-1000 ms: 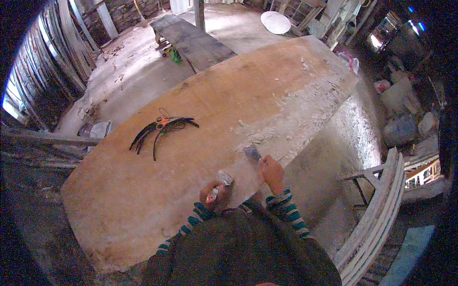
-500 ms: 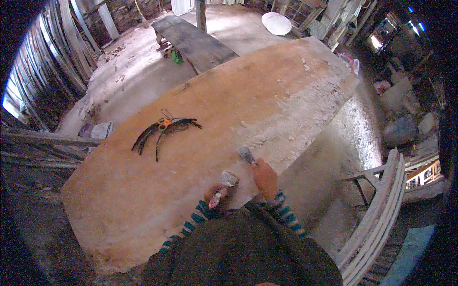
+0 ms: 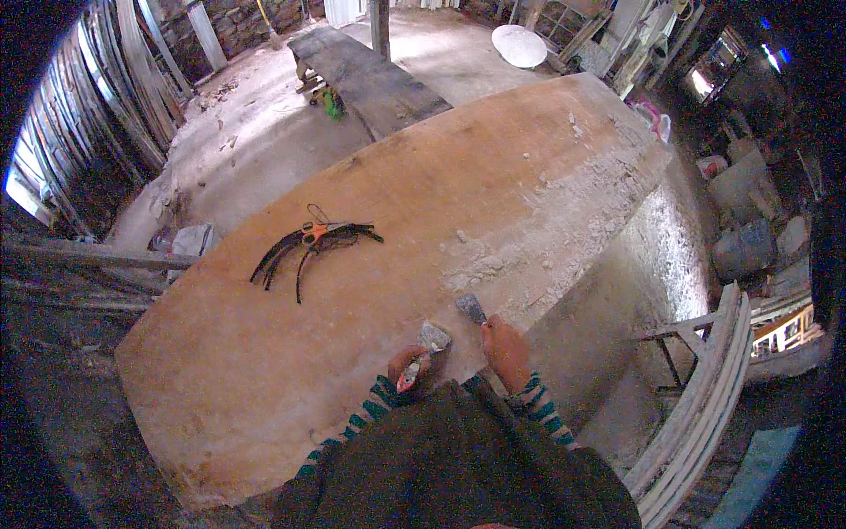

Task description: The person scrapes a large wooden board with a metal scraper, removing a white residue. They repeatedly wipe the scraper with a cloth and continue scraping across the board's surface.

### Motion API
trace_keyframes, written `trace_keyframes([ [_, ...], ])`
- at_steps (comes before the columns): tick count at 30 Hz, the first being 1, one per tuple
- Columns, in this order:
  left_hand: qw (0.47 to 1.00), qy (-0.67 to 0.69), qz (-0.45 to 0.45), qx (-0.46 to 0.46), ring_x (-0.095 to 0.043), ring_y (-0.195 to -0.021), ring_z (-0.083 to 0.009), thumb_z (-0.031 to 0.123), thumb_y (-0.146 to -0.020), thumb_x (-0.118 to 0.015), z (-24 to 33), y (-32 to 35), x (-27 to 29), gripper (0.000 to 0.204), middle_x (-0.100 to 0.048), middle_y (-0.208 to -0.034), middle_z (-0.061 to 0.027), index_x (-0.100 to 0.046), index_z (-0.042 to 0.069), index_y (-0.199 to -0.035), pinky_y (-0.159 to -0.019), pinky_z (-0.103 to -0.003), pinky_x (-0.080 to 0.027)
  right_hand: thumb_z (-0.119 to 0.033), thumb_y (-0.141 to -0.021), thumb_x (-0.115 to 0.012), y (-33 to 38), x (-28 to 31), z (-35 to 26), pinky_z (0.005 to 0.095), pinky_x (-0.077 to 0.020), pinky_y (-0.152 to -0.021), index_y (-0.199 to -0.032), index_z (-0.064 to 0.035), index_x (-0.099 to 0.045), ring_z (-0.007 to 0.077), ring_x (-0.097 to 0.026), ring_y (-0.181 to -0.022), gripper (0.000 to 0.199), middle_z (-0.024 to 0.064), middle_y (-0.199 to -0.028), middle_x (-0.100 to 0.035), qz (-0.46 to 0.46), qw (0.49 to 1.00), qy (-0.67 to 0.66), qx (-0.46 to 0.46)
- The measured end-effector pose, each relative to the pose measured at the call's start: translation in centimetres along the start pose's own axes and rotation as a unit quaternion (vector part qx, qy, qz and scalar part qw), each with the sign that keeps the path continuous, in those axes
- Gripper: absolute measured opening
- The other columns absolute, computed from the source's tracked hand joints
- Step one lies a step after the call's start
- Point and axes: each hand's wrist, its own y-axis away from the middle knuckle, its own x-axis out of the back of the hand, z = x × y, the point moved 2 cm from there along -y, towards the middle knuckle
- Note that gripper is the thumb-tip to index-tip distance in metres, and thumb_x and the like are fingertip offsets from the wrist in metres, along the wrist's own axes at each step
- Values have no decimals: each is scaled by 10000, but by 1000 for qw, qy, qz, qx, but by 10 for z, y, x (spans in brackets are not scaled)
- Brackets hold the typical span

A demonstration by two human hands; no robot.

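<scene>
A large brown board (image 3: 291, 353) lies in front of me, its right side covered with pale crumbs and flakes (image 3: 493, 257). Near its close edge, my left hand (image 3: 405, 361) is closed around a putty knife (image 3: 434, 336) with a wide pale blade and a reddish handle end. To the right of it, my right hand (image 3: 507, 353) grips a scraper (image 3: 471, 308), its grey blade pointing away from me and left, low over the board. Whether either blade touches the board I cannot tell.
Orange-handled scissors (image 3: 313, 233) and a bundle of black strips (image 3: 280, 256) lie on the board's left half. Behind stands a dark bench (image 3: 370, 79); a round white disc (image 3: 518, 47) is farther back. White-grey slats (image 3: 705, 414) rise at the right.
My right hand has drawn a little toward me with its scraper. The left hand stays nearly in place over the board. The whole view has shifted slightly.
</scene>
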Motion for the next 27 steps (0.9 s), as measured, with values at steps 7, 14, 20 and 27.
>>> trace_keyframes([
  [7, 970, 203, -38, 127, -603, -733, -161, 123, -827, -650, -14, 15, -9, 237, -619, -823, -67, -597, 41, -1043, -675, -290, -488, -289, -913, -496, -22, 0, -9, 503, -476, -645, -979, -69, -555, 411, -604, -770, 238, 201, -802, -618, 6, 999, -37, -4],
  [14, 927, 323, -42, 187, -581, -764, -150, 106, -808, -675, -39, 30, -12, 238, -612, -867, -49, -608, 33, -1024, -668, -290, -476, -304, -896, -537, -59, -46, 16, 481, -475, -622, -963, -63, -567, 394, -601, -721, 253, 212, -780, -619, 61, 997, -46, -12],
  [20, 996, 3, -30, 81, -587, -743, -151, 131, -836, -648, 1, 6, 5, 253, -612, -856, -52, -601, 50, -1071, -677, -304, -492, -363, -881, -562, -89, -8, 70, 461, -482, -620, -983, -78, -585, 370, -612, -687, 303, 200, -802, -639, 43, 964, -260, -38],
  [27, 988, 12, 23, 154, -644, -831, -228, 235, -865, -618, 104, -48, 40, 275, -654, -902, -153, -613, 41, -1059, -682, -326, -509, -333, -920, -471, -7, -56, 34, 521, -487, -662, -1069, -82, -534, 405, -613, -797, 298, 184, -853, -633, -27, 1000, 4, 5],
])
